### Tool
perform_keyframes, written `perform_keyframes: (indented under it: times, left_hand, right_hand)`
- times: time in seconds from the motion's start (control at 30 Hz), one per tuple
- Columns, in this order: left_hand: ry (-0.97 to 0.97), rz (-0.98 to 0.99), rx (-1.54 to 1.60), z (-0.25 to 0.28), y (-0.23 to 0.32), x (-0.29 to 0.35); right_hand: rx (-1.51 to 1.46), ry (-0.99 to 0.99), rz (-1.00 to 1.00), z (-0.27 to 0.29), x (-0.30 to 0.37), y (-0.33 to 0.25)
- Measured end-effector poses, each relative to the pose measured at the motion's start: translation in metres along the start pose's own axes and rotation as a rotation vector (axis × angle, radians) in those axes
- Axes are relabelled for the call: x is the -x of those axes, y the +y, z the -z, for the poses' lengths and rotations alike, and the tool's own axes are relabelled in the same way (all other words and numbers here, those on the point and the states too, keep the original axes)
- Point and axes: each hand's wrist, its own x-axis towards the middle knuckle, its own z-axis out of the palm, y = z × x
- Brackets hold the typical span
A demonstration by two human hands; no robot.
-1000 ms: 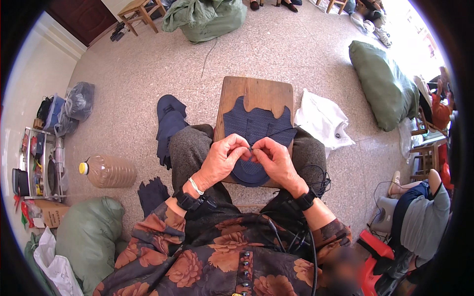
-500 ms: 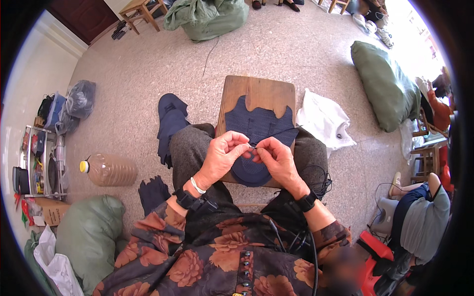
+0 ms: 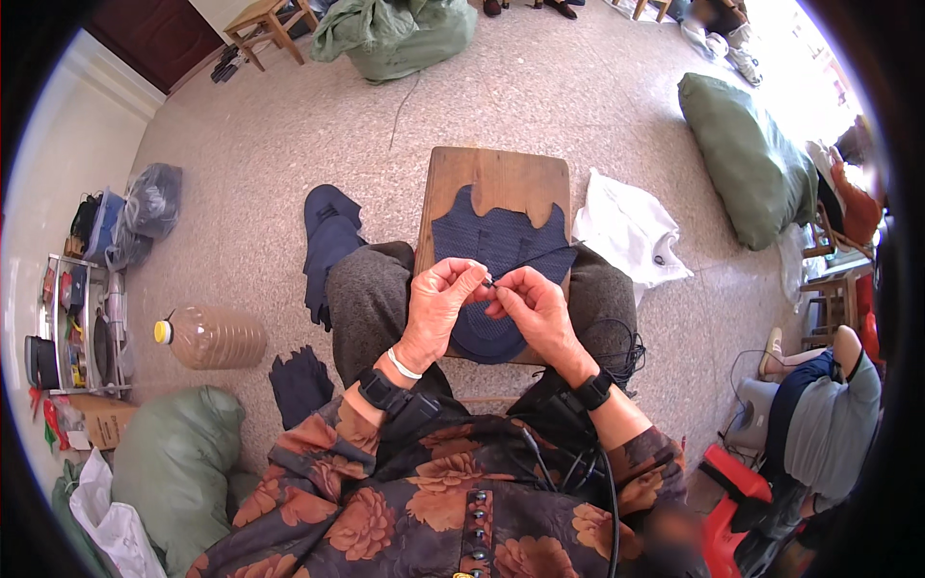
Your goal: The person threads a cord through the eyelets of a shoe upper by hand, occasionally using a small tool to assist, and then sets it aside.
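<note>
My left hand (image 3: 439, 306) and my right hand (image 3: 536, 310) meet fingertip to fingertip above a dark blue textured shoe upper piece (image 3: 489, 337). Both are closed in a pinch. Between them is a thin black cord (image 3: 532, 259), which runs off past the right side of the piece. The tiny part right at my fingertips is too small to make out. Under the piece, a wooden stool top (image 3: 496, 166) stands between my knees. My fingers cover the middle of the piece.
A coil of black cord (image 3: 619, 349) hangs by my right knee. White cloth (image 3: 626, 226) lies right of the stool. More dark blue pieces (image 3: 332, 246) and a large plastic bottle (image 3: 217, 337) are at left. Green sacks (image 3: 747, 159) stand around; another person (image 3: 829, 424) sits at right.
My left hand has tilted a little at the wrist, and its fingertips have shifted slightly against the right ones. The whole view has moved slightly; both hands stay pinched together.
</note>
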Motion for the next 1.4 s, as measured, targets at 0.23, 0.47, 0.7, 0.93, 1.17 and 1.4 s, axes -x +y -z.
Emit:
perform_keyframes:
  times: [0.23, 0.47, 0.7, 0.93, 1.17, 1.4]
  left_hand:
    - [0.027, -0.053, -0.004, -0.005, -0.012, -0.002]
    - [0.016, -0.023, -0.002, -0.002, -0.017, -0.002]
    - [0.048, -0.015, -0.003, -0.003, -0.021, -0.002]
    - [0.066, -0.025, 0.005, -0.005, -0.024, -0.001]
    - [0.074, -0.024, -0.008, -0.005, -0.028, -0.002]
    - [0.045, -0.058, -0.049, -0.004, -0.035, -0.005]
  right_hand:
    - [0.004, 0.032, 0.028, 0.001, -0.002, 0.015]
    - [0.011, 0.045, 0.031, 0.005, -0.003, 0.026]
    - [0.04, 0.057, 0.031, 0.005, -0.003, 0.025]
    - [0.044, 0.063, 0.021, 0.004, -0.003, 0.026]
    - [0.026, 0.066, 0.046, 0.005, -0.005, 0.032]
    - [0.037, 0.08, 0.048, 0.005, -0.004, 0.029]
